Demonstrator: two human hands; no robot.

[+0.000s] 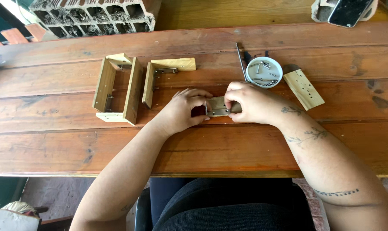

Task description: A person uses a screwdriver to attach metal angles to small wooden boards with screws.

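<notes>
Wooden block (pixel 218 104) with a metal bracket (pixel 218 112) sits mid-table, pinched between my left hand (pixel 186 109) at its 9 o'clock end and my right hand (pixel 248 102) at 3 o'clock, fingers closed on it. At 1 o'clock, a white dish (pixel 264 72) of screws; at 9 o'clock, wooden frames (pixel 118 89) on the table (pixel 202 149).

head view, looking steeply down, close over wooden table (pixel 228 149)

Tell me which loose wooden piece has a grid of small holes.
The flat block right of the white dish; the assemblies left show none.
</notes>
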